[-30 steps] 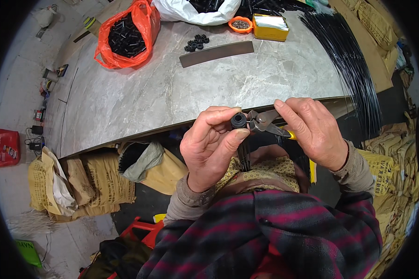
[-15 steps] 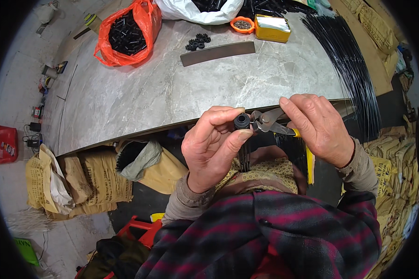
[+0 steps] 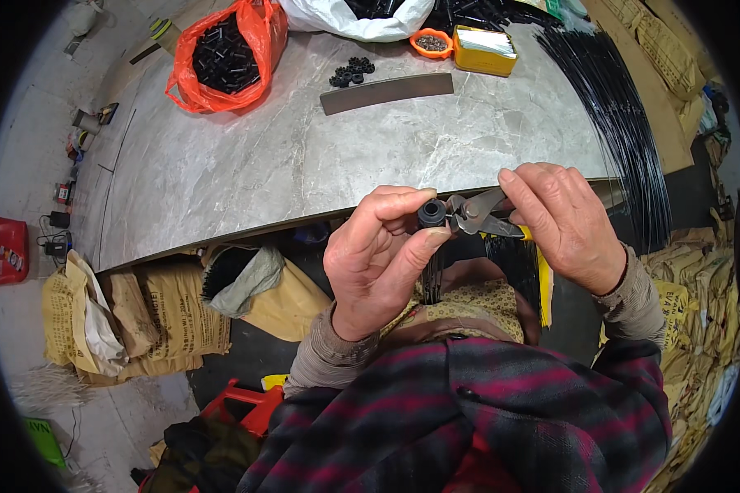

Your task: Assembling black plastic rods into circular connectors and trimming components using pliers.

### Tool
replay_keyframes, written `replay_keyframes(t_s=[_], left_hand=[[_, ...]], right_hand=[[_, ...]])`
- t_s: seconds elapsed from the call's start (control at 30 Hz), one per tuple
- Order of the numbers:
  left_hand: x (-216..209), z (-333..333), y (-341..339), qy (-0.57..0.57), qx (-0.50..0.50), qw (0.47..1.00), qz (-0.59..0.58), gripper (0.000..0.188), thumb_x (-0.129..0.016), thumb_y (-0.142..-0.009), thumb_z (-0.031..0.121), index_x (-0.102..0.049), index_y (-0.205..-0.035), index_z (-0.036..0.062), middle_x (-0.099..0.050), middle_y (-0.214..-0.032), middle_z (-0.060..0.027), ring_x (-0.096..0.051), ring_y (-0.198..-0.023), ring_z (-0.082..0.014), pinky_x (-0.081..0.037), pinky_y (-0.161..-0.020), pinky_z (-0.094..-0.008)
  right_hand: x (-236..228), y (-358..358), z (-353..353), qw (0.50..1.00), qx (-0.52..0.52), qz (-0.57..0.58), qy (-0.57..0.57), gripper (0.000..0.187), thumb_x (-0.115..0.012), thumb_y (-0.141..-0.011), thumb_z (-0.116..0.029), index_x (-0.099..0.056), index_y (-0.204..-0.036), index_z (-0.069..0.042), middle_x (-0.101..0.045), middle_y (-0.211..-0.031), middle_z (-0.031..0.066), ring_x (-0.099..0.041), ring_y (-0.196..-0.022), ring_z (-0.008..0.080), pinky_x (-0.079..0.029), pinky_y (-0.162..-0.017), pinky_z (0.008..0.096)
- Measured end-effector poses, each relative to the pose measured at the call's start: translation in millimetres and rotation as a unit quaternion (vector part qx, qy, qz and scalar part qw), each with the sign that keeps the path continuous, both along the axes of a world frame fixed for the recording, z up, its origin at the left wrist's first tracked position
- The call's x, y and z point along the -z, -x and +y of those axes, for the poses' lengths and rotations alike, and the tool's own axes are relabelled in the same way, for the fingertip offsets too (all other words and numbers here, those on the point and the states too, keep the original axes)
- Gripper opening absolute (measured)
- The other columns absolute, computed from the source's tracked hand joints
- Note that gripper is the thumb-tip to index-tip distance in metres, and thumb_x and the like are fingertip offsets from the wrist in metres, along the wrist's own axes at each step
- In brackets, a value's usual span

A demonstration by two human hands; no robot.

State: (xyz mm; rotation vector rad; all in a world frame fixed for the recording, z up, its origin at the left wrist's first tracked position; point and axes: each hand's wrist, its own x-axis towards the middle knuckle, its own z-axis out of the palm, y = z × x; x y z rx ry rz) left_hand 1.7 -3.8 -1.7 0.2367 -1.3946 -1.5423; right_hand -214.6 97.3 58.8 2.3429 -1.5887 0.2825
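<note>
Between thumb and forefinger, my left hand (image 3: 376, 267) pinches a small round black plastic fitting (image 3: 432, 214) with a hole in its face. My right hand (image 3: 569, 228) is closed around cutting pliers (image 3: 475, 214) with a grey metal head and yellow handle parts. The plier jaws are at the right side of the fitting; whether they bite on anything there I cannot tell. Thin dark strands (image 3: 432, 283) show below the fitting, over my lap. Both hands are just off the near edge of the grey marbled table (image 3: 247, 177).
On the table lie a curved grey strip (image 3: 386, 94), several small black rings (image 3: 353, 72), an orange dish (image 3: 432, 43) and a yellow box (image 3: 485, 59). A red bag (image 3: 197, 86) of black parts stands far left, a bundle of black wires (image 3: 612, 107) right. Paper sacks (image 3: 181, 316) are at lower left.
The view has shifted very slightly. Both hands, the fitting and the pliers keep nearly the same places relative to each other.
</note>
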Motion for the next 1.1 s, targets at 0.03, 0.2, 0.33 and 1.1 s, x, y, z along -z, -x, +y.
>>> replay_keyframes(t_s=[0.03, 0.2, 0.33, 1.1], left_hand=[[0, 0, 0, 0.001, -0.001, 1.0, -0.002, 0.033, -0.066, -0.087, -0.013, -0.056, -0.119, -0.0111, -0.062, -0.112, -0.0154, -0.064, -0.102, -0.0163, -0.05, -0.092, -0.0269], [2, -1, -1, 0.016, 0.011, 1.0, 0.001, 0.035, -0.067, -0.089, -0.012, -0.056, -0.122, -0.0108, -0.059, -0.117, -0.0154, -0.062, -0.105, -0.0164, -0.051, -0.093, -0.0281], [1, -1, 0, 0.023, 0.011, 1.0, 0.0, 0.034, -0.066, -0.089, -0.012, -0.056, -0.122, -0.011, -0.06, -0.116, -0.0151, -0.063, -0.105, -0.0166, -0.052, -0.092, -0.028], [-2, -5, -5, -0.008, 0.033, 0.999, -0.024, 0.029, -0.063, -0.092, -0.01, -0.056, -0.12, -0.0115, -0.062, -0.112, -0.016, -0.066, -0.098, -0.017, -0.054, -0.088, -0.0282]], right_hand=[[-1, 0, 0, 1.0, -0.001, 0.011, 0.002, 0.063, -0.073, -0.077, -0.005, -0.051, -0.135, 0.005, -0.058, -0.115, 0.0159, -0.061, -0.1, 0.0306, -0.049, -0.079, 0.0383], [-2, 2, 0, 1.0, -0.001, 0.025, 0.005, 0.059, -0.073, -0.078, -0.006, -0.052, -0.133, 0.005, -0.058, -0.114, 0.0157, -0.061, -0.099, 0.0299, -0.049, -0.078, 0.0385], [-4, 3, 1, 0.999, 0.001, 0.044, 0.015, 0.055, -0.073, -0.079, -0.008, -0.054, -0.129, 0.004, -0.059, -0.112, 0.015, -0.061, -0.097, 0.0282, -0.048, -0.077, 0.0383], [-35, 11, -15, 0.993, -0.05, 0.097, -0.051, 0.043, -0.072, -0.081, -0.018, -0.058, -0.115, 0.004, -0.059, -0.095, 0.0136, -0.061, -0.081, 0.0277, -0.049, -0.068, 0.0364]])
